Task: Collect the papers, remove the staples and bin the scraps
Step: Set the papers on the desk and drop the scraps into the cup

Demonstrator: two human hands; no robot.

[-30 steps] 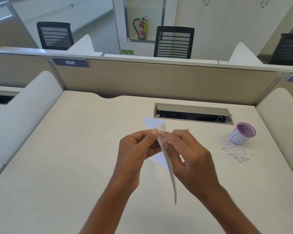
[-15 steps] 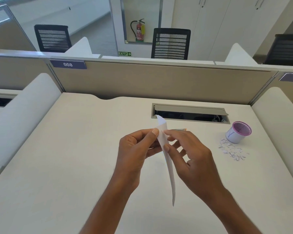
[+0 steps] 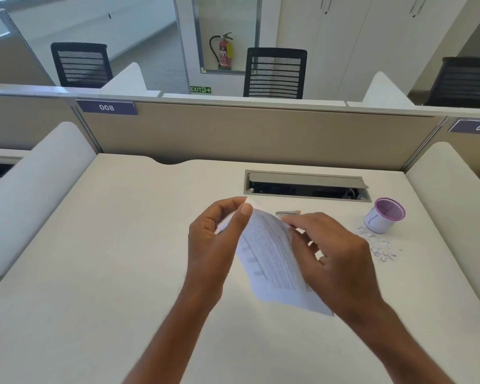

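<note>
A: Head view. Why hold the papers [image 3: 272,259] above the desk [image 3: 122,259]?
B: You lift the top corner, probably where the staple sits.
A: Hand poses?
B: Your left hand [image 3: 214,245] pinches that corner; your right hand [image 3: 333,256] rests half-curled against the sheet's edge, grip unclear. Scraps [image 3: 377,245] lie beside the tipped cup [image 3: 384,216].

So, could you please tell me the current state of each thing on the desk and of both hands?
papers: held up off the desk, printed side showing
left hand: pinching the papers' top corner
right hand: gripping the papers' right edge
cup: upright, open
scraps: scattered on the desk
cable hatch: open
</note>
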